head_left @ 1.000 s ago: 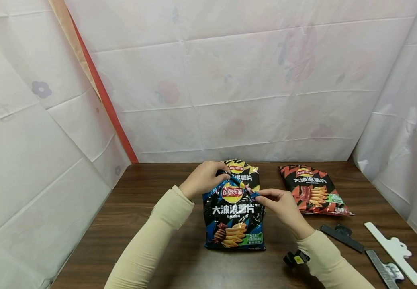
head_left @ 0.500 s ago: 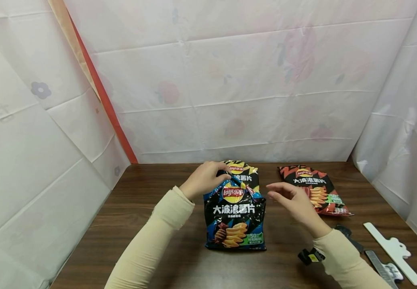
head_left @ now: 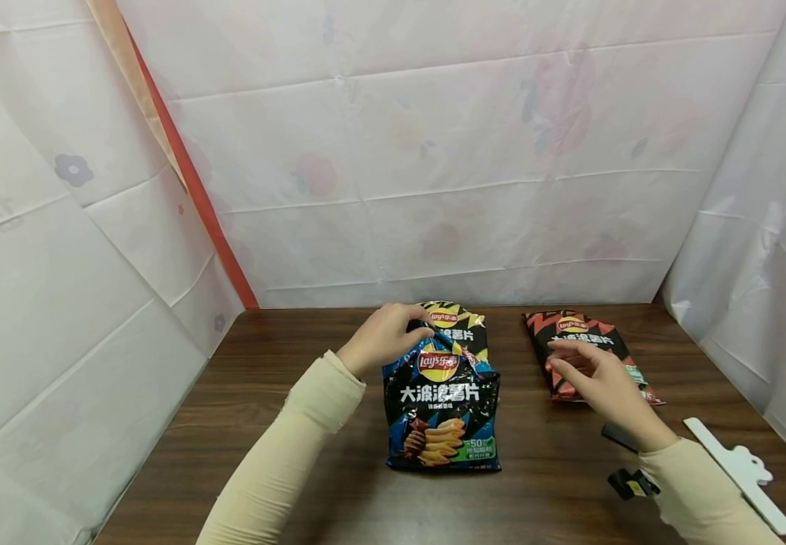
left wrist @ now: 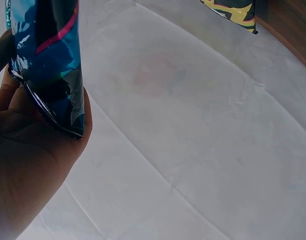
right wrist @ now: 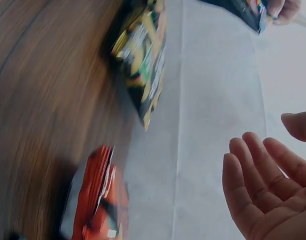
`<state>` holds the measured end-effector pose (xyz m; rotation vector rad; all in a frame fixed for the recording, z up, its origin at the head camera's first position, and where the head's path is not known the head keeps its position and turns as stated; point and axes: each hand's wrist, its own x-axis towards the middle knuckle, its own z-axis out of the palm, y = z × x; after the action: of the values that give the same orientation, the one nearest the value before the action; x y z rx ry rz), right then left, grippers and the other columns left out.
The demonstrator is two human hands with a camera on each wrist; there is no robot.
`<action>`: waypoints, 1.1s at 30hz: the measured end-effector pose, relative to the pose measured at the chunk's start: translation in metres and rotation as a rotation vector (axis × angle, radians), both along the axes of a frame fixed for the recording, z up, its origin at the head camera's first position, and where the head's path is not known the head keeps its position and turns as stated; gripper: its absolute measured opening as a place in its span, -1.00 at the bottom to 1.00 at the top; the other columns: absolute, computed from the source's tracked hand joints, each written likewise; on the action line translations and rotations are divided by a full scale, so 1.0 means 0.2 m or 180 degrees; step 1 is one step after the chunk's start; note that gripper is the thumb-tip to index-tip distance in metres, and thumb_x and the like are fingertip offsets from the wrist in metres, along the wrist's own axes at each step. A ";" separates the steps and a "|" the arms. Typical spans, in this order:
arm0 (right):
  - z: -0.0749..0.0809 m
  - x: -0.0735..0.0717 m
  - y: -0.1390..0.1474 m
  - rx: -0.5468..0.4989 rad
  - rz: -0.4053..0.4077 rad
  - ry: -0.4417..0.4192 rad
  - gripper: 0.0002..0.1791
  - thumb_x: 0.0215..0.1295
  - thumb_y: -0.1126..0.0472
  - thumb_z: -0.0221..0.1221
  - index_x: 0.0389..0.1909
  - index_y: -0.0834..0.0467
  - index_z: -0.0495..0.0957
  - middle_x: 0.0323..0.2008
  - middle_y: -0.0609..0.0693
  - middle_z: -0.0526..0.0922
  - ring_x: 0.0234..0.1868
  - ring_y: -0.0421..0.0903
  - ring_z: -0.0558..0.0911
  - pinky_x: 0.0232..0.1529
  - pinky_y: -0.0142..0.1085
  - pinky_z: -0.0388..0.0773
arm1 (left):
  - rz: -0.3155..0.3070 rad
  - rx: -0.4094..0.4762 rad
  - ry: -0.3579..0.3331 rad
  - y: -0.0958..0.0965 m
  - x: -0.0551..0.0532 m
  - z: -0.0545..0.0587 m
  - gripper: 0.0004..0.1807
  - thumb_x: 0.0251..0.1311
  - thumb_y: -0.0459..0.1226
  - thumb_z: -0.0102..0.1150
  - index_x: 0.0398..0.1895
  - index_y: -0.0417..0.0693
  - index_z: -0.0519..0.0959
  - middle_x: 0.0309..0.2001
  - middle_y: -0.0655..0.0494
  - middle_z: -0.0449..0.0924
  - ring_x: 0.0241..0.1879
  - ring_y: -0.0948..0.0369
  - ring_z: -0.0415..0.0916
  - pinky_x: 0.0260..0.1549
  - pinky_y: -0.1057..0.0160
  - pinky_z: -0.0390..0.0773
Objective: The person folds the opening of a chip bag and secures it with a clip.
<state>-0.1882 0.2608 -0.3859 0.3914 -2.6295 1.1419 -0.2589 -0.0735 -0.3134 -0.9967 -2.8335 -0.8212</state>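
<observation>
A blue-and-black chip bag (head_left: pixel 442 424) stands upright on the table (head_left: pixel 284 424), its top corners folded inward. My left hand (head_left: pixel 381 342) grips its top; in the left wrist view the bag (left wrist: pixel 53 65) lies between thumb and fingers. My right hand (head_left: pixel 607 387) is off to the right, in front of a red chip bag (head_left: pixel 573 327). Its fingers are loosely bent with nothing in them, as the right wrist view of the hand (right wrist: pixel 273 192) shows. Past my right wrist lie a black bag clip (head_left: pixel 616 436), partly hidden, and a white bag clip (head_left: pixel 740 471).
A yellow-and-black chip bag (head_left: pixel 463 322) is behind the blue one, partly covered by it. Pale patterned sheets (head_left: pixel 434 174) hang behind the table and at both sides. The grey clip is hidden by my right sleeve (head_left: pixel 700 484).
My right hand has let go of the blue bag's right top corner and moved right, in front of the red bag. My left hand has kept its hold on the blue bag.
</observation>
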 end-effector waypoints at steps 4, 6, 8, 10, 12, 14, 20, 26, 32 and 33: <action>0.00 0.01 0.05 0.0252 -0.0196 0.0004 -0.56 0.45 0.06 0.12 0.25 0.17 0.48 0.00 0.16 0.66 -0.15 -0.16 0.68 -0.32 -0.33 0.60 | 0.0009 -0.0010 -0.0005 0.00 0.00 0.00 -0.77 0.37 -0.18 0.15 -0.03 -0.06 0.66 -0.54 0.17 0.55 -0.73 0.32 0.18 -0.56 0.35 0.31; -0.01 0.02 0.08 0.0423 -0.0305 0.0042 -0.57 0.44 0.07 0.14 0.23 0.18 0.49 0.01 0.18 0.66 -0.13 0.03 0.69 -0.29 -0.24 0.64 | 0.0014 -0.0013 -0.0005 0.00 0.00 0.00 -0.77 0.37 -0.18 0.15 -0.03 -0.06 0.66 -0.56 0.16 0.53 -0.73 0.32 0.17 -0.57 0.35 0.31; -0.03 0.02 0.10 0.0573 -0.0383 0.0137 -0.60 0.41 0.12 0.17 0.18 0.21 0.52 -0.02 0.21 0.67 -0.17 0.12 0.70 -0.31 -0.14 0.64 | 0.0016 -0.0016 -0.0003 0.00 0.00 0.00 -0.77 0.37 -0.18 0.15 -0.03 -0.07 0.66 -0.57 0.17 0.52 -0.74 0.32 0.17 -0.57 0.35 0.31; -0.04 0.03 0.13 0.0695 -0.0449 0.0242 -0.61 0.37 0.17 0.21 0.14 0.25 0.54 -0.06 0.24 0.67 -0.22 0.14 0.71 -0.31 -0.04 0.63 | 0.0015 -0.0016 0.0012 0.00 0.00 0.00 -0.77 0.37 -0.19 0.15 -0.03 -0.07 0.66 -0.56 0.17 0.53 -0.75 0.33 0.16 -0.56 0.35 0.32; -0.07 0.03 0.15 0.0820 -0.0499 0.0298 -0.62 0.34 0.20 0.23 0.12 0.27 0.55 -0.10 0.26 0.68 -0.26 0.15 0.70 -0.33 0.01 0.61 | 0.0007 -0.0014 0.0019 0.00 0.00 0.00 -0.77 0.37 -0.19 0.15 -0.03 -0.07 0.66 -0.55 0.17 0.54 -0.75 0.33 0.15 -0.56 0.35 0.32; -0.09 0.03 0.18 0.0940 -0.0554 0.0302 -0.62 0.31 0.21 0.25 0.10 0.27 0.56 -0.19 0.22 0.70 -0.29 0.12 0.68 -0.35 0.01 0.58 | 0.0002 -0.0008 0.0020 0.00 0.00 0.00 -0.77 0.37 -0.19 0.15 -0.03 -0.07 0.66 -0.52 0.16 0.57 -0.75 0.33 0.14 -0.57 0.35 0.31; -0.15 0.03 0.26 0.1167 -0.0650 0.0025 -0.65 0.29 0.16 0.27 -0.04 0.33 0.60 -0.25 0.25 0.71 -0.31 0.15 0.69 -0.32 0.08 0.56 | 0.0002 -0.0019 0.0056 0.00 0.00 0.00 -0.77 0.37 -0.19 0.15 -0.03 -0.07 0.66 -0.40 0.13 0.64 -0.75 0.34 0.14 -0.55 0.35 0.31; -0.20 0.03 0.32 0.1382 -0.0675 -0.0349 -0.69 0.25 0.16 0.29 -0.13 0.32 0.63 -0.36 0.13 0.71 -0.40 0.02 0.66 -0.38 0.01 0.53 | -0.0004 -0.0010 0.0039 0.00 0.00 0.00 -0.77 0.37 -0.20 0.15 -0.03 -0.08 0.66 -0.41 0.13 0.64 -0.77 0.33 0.14 -0.55 0.35 0.31; -0.23 0.04 0.35 0.1475 -0.0653 -0.0656 -0.72 0.22 0.14 0.29 -0.19 0.29 0.63 -0.40 0.02 0.68 -0.41 -0.07 0.62 -0.39 -0.05 0.51 | -0.0057 -0.0005 0.0053 0.01 0.00 0.00 -0.74 0.36 -0.20 0.16 -0.01 -0.12 0.65 -0.39 0.11 0.65 -0.76 0.32 0.16 -0.53 0.33 0.34; -0.23 0.04 0.35 0.1484 -0.0652 -0.0666 -0.73 0.21 0.14 0.30 -0.22 0.27 0.63 -0.41 0.01 0.68 -0.41 -0.08 0.61 -0.40 -0.07 0.51 | -0.0060 -0.0011 0.0060 0.01 0.00 0.00 -0.75 0.36 -0.19 0.16 -0.01 -0.11 0.65 -0.38 0.11 0.65 -0.76 0.32 0.16 -0.52 0.34 0.35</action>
<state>-0.1805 0.3315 -0.4325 0.0801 -3.0259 0.5248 -0.2592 -0.0718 -0.3141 -1.0274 -2.8150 -0.8045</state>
